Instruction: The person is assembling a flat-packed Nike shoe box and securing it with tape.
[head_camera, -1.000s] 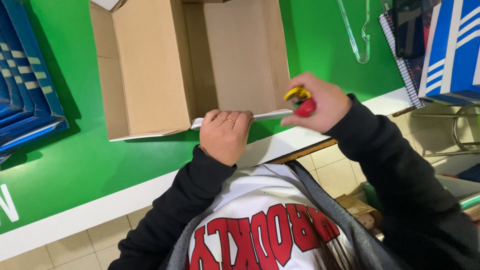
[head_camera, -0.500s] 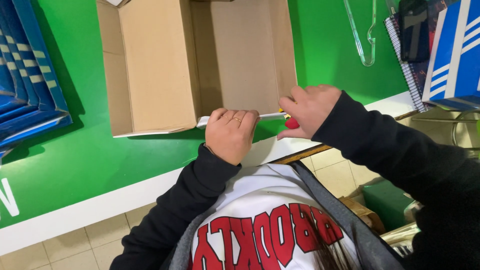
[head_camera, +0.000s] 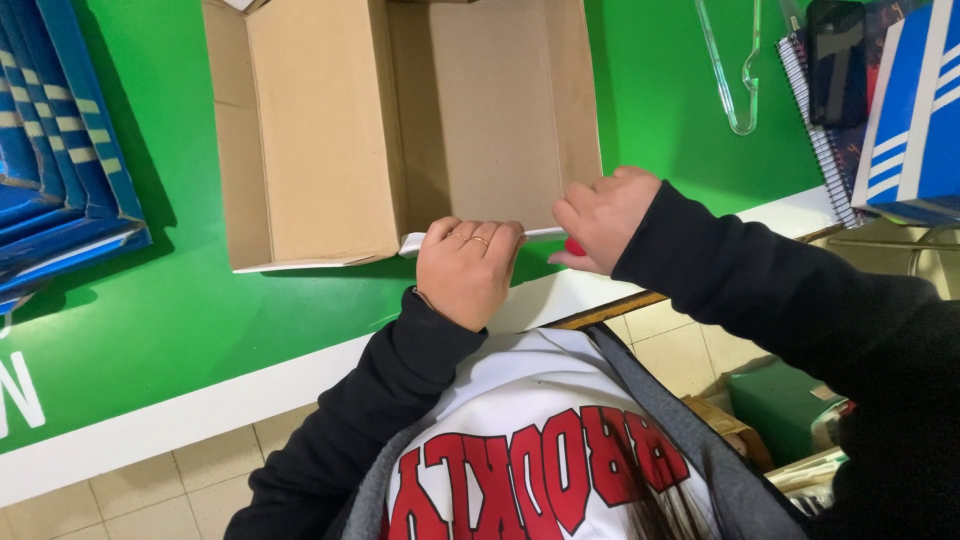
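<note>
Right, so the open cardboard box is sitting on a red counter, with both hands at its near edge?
Not quite: in the head view the counter is green, not red. The open cardboard box does sit on it, with the left hand and right hand at its near edge.

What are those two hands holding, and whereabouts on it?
Left hand presses a white strip against the cardboard box edge; right hand grips a red-handled tool by its handle.

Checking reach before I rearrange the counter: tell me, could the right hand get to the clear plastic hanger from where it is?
Probably yes. The right hand sits at the cardboard box's near right corner, and only bare green counter lies between it and the clear hanger. It grips something red, though.
</note>
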